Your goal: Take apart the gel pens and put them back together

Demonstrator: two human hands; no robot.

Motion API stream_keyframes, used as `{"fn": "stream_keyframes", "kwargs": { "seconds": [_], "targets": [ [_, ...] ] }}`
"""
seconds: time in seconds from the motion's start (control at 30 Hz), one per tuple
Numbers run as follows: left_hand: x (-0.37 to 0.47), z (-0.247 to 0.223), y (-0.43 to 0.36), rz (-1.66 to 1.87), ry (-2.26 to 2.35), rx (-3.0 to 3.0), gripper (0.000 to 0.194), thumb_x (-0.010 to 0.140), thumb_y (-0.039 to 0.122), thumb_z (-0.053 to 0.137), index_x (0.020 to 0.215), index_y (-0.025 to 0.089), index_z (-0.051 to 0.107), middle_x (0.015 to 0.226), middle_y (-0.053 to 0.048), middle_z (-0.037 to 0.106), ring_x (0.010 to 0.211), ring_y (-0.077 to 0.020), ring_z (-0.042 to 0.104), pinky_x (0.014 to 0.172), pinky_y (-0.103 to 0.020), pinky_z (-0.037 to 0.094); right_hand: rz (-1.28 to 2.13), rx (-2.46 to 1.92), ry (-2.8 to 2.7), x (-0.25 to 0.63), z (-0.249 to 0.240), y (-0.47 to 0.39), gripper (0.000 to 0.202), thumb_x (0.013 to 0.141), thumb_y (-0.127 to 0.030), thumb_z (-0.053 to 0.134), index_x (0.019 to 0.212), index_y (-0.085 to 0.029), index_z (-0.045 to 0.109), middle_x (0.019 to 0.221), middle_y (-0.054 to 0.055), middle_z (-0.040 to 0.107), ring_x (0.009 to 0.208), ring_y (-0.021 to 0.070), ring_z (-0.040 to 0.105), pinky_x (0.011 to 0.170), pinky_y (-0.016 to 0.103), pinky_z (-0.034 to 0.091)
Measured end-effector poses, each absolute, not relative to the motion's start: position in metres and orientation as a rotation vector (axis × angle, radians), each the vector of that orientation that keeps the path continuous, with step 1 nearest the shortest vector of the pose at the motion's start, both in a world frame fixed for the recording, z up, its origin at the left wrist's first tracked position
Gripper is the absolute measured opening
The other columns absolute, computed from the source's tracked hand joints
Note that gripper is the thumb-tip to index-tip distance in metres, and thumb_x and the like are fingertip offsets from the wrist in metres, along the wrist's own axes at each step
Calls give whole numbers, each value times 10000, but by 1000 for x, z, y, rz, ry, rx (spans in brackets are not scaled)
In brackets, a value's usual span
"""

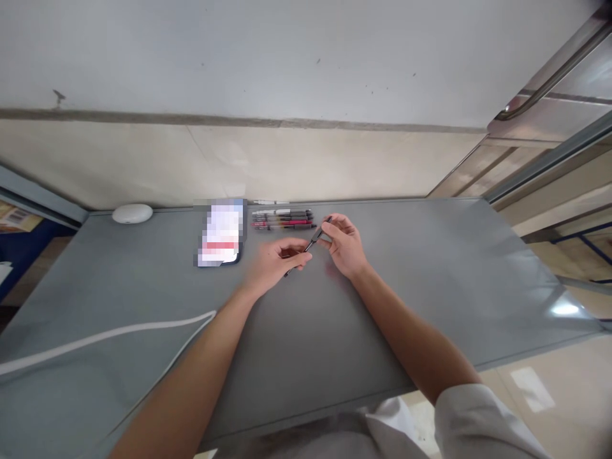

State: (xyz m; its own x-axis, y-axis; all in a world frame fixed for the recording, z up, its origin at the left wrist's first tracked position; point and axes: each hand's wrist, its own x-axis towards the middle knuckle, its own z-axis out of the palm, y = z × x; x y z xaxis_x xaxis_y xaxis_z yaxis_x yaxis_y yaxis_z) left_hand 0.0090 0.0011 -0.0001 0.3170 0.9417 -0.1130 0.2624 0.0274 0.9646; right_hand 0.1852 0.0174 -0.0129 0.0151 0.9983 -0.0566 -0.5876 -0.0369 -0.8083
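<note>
One held pen (316, 235), several pens (295, 222) laid in a far row, exact number unclear, one phone (222, 233), one white case (132, 214), two white cord strands (119, 329)

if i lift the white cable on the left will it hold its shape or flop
The white cable would probably flop, as it looks slim for its length and doubles back sharply near the left forearm. Pushed, it may buckle or bunch up rather than slide as one piece, since it lies in a loose bend on the gray table.
</note>
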Motion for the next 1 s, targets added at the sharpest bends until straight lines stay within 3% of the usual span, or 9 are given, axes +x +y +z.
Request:
{"fn": "stream_keyframes", "kwargs": {
  "seconds": [0.23, 0.37, 0.47, 0.6, 0.8, 0.9, 1.0],
  "targets": [
    [7, -5, 1, 671, 924, 1278, 336, 828, 491, 625, 848, 168, 715, 839, -81, 705, 705, -158, 633, 701, -301, 508, 1559, -716, -739, 188, -12, 16, 234, 657, -288, 766, 861, -270, 652, 865, -37, 658, 816, 142, 648, 592, 253, 553],
    [8, -3, 1, 693, 999, 1331, 356, 808, 496, 645, 942, 172, 709, 895, -84, 711, 722, -167, 635, 702, -304, 509, 1526, -720, -719, 187, -12, 16, 202, 658, -257, 770, 826, -267, 659, 862, -50, 659, 789, 122, 652, 624, 247, 558],
    [11, -2, 0, 751, 1126, 1472, 344, 783, 478, 675, 979, 196, 700, 829, -40, 694, 684, -150, 619, 692, -290, 495, 1476, -755, -723, 185, -11, 16, 186, 650, -241, 781, 786, -262, 657, 841, -55, 651, 772, 112, 647, 649, 248, 563],
    [13, -3, -1, 779, 1191, 1575, 277, 765, 460, 689, 863, 202, 675, 691, 6, 640, 595, -131, 575, 627, -274, 473, 1445, -802, -742, 184, -12, 15, 200, 620, -246, 798, 763, -262, 659, 837, -52, 652, 751, 116, 640, 626, 254, 561],
    [8, 1, 0, 633, 976, 1502, 292, 846, 457, 599, 808, 178, 676, 747, -38, 683, 687, -153, 635, 690, -282, 493, 1520, -736, -735, 186, -14, 16, 216, 628, -244, 779, 824, -268, 693, 824, -36, 688, 778, 155, 671, 624, 287, 571],
    [7, 1, 1, 596, 872, 1421, 305, 867, 455, 578, 872, 166, 676, 829, -69, 706, 707, -157, 647, 713, -295, 512, 1522, -736, -694, 187, -13, 17, 226, 645, -247, 769, 859, -273, 699, 858, -38, 703, 784, 147, 678, 631, 278, 572],
    [6, -1, 1, 606, 821, 1332, 353, 875, 444, 584, 1097, 173, 620, 900, -82, 711, 733, -163, 661, 734, -318, 529, 1501, -732, -695, 188, -11, 18, 227, 662, -252, 764, 879, -276, 701, 885, -36, 702, 803, 146, 678, 612, 268, 571]
  ]
}}
